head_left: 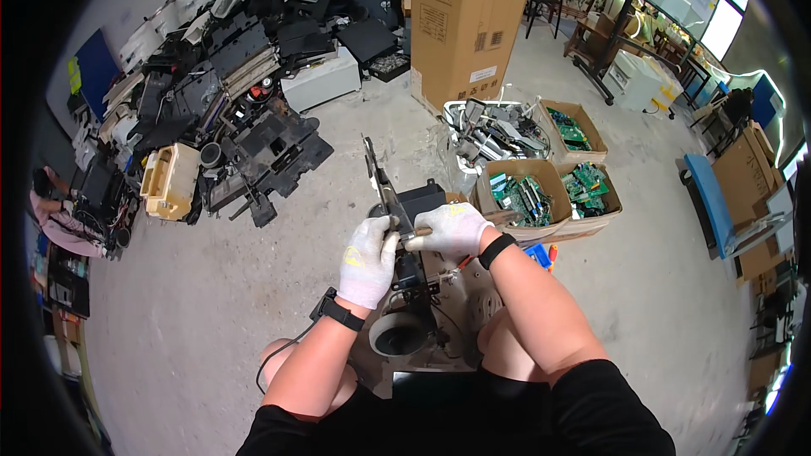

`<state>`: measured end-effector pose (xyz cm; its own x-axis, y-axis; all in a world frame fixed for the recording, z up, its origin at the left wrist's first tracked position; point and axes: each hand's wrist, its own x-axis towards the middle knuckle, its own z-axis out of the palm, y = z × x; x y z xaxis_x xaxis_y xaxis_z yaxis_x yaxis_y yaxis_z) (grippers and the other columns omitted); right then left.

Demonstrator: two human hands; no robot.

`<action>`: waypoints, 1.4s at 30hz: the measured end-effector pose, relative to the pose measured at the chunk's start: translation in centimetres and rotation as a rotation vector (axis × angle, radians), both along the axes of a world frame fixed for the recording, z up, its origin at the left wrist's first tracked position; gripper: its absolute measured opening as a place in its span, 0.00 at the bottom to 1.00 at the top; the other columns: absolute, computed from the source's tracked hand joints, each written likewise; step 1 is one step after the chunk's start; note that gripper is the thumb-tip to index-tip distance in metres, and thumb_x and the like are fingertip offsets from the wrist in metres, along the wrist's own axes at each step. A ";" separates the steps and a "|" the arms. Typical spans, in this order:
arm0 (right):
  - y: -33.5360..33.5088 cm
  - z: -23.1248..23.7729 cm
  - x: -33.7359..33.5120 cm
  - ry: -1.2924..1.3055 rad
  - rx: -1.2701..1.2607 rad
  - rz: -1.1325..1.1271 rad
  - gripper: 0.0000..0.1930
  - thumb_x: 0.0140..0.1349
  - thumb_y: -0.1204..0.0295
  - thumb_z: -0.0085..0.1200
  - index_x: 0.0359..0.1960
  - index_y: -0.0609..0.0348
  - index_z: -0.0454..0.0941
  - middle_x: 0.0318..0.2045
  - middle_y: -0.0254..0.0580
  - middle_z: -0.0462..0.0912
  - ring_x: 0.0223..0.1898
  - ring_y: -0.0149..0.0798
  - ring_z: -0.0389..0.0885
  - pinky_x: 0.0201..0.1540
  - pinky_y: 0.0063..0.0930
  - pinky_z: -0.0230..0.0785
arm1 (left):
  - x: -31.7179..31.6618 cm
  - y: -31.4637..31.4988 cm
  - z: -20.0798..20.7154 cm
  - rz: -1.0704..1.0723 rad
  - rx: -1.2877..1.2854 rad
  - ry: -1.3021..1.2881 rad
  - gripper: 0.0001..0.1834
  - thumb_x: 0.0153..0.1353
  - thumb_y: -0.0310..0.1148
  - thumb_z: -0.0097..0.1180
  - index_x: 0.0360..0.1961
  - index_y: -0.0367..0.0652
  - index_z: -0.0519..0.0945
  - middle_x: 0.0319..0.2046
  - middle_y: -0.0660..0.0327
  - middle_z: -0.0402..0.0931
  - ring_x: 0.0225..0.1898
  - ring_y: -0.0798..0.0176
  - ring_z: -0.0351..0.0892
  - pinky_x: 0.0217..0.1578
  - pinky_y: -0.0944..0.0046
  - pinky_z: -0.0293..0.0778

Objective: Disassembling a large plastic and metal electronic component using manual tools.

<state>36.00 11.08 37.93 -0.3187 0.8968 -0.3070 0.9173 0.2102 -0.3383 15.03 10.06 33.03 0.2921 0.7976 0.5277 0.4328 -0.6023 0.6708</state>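
Observation:
A long, narrow dark metal part (384, 187) stands tilted in front of me, its thin end pointing away. My left hand (367, 262), in a white glove, is closed on its near end from the left. My right hand (454, 230), gloved alike, is closed at the right side of the same end, with a brownish piece at its fingertips. Beneath my hands is a dark assembly (411, 272) with loose wires. Closer to me lies a round part with a pale rim and dark centre (400, 335). A black box-like piece (421, 199) sits just beyond my hands.
Cartons of green circuit boards (525, 196) and a white basket of metal parts (497, 131) stand ahead right. A tall carton (467, 29) rises behind them. Black plastic scrap (279, 148) is piled ahead left. An orange-handled tool (552, 253) lies right. Another person (63, 224) is far left.

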 end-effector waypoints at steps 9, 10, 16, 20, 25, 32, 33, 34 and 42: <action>-0.2 0.4 1.0 0.014 -0.006 -0.052 0.33 0.63 0.34 0.49 0.50 0.49 0.86 0.45 0.52 0.88 0.50 0.54 0.86 0.52 0.47 0.76 | 0.6 1.1 0.6 0.002 0.208 0.133 0.07 0.67 0.31 0.57 0.40 0.38 0.80 0.38 0.47 0.78 0.42 0.40 0.78 0.44 0.47 0.75; -0.2 0.3 1.1 0.013 -0.006 -0.054 0.33 0.63 0.34 0.49 0.50 0.49 0.86 0.45 0.52 0.88 0.50 0.54 0.86 0.52 0.47 0.76 | 0.3 1.0 0.0 0.000 0.208 0.132 0.07 0.67 0.31 0.57 0.40 0.38 0.80 0.38 0.47 0.78 0.42 0.40 0.78 0.44 0.47 0.75; 0.4 -1.5 3.2 0.104 0.058 -0.048 0.33 0.63 0.35 0.50 0.49 0.51 0.85 0.45 0.50 0.88 0.50 0.53 0.85 0.53 0.45 0.76 | -2.2 1.8 -4.7 -0.052 -0.512 0.334 0.21 0.74 0.45 0.47 0.50 0.36 0.79 0.46 0.37 0.81 0.51 0.34 0.79 0.52 0.41 0.74; 0.0 -1.6 4.2 0.086 0.026 -0.077 0.32 0.64 0.36 0.50 0.48 0.51 0.85 0.45 0.50 0.88 0.51 0.54 0.85 0.53 0.45 0.76 | -1.0 0.6 -3.2 -0.070 -0.515 0.382 0.22 0.74 0.47 0.46 0.52 0.39 0.81 0.49 0.37 0.81 0.53 0.34 0.79 0.54 0.42 0.74; 0.2 -1.6 4.2 0.090 0.068 -0.062 0.29 0.66 0.38 0.51 0.44 0.52 0.84 0.42 0.51 0.87 0.48 0.57 0.85 0.51 0.47 0.76 | -0.6 1.9 -5.3 0.016 -0.312 0.079 0.16 0.70 0.40 0.53 0.48 0.39 0.85 0.40 0.43 0.83 0.48 0.42 0.80 0.51 0.50 0.75; 0.3 -2.0 4.5 0.085 0.090 -0.039 0.28 0.66 0.38 0.52 0.44 0.51 0.85 0.43 0.50 0.87 0.48 0.56 0.85 0.51 0.47 0.76 | -0.2 1.3 -5.5 -0.061 -0.307 0.243 0.12 0.67 0.35 0.57 0.45 0.41 0.85 0.39 0.46 0.81 0.46 0.43 0.79 0.50 0.49 0.74; 0.3 -2.0 4.6 0.080 0.089 -0.043 0.28 0.66 0.39 0.52 0.44 0.51 0.85 0.43 0.50 0.87 0.48 0.56 0.85 0.51 0.46 0.76 | -0.3 1.4 -5.2 -0.046 -0.229 0.263 0.11 0.66 0.34 0.57 0.43 0.42 0.85 0.39 0.47 0.81 0.45 0.42 0.79 0.48 0.48 0.75; 0.3 -2.0 4.5 0.079 0.089 -0.040 0.28 0.66 0.39 0.52 0.44 0.51 0.85 0.43 0.50 0.87 0.48 0.56 0.85 0.51 0.46 0.76 | -0.4 1.4 -4.5 -0.030 -0.151 0.283 0.09 0.65 0.34 0.58 0.41 0.42 0.85 0.39 0.47 0.81 0.45 0.42 0.80 0.47 0.47 0.75; 0.0 -1.9 5.1 0.071 0.091 -0.057 0.27 0.66 0.40 0.53 0.43 0.53 0.84 0.43 0.50 0.87 0.48 0.56 0.84 0.52 0.47 0.76 | -1.1 0.9 -1.0 -0.093 0.063 0.376 0.09 0.63 0.33 0.58 0.43 0.46 0.85 0.32 0.53 0.82 0.36 0.44 0.82 0.38 0.49 0.78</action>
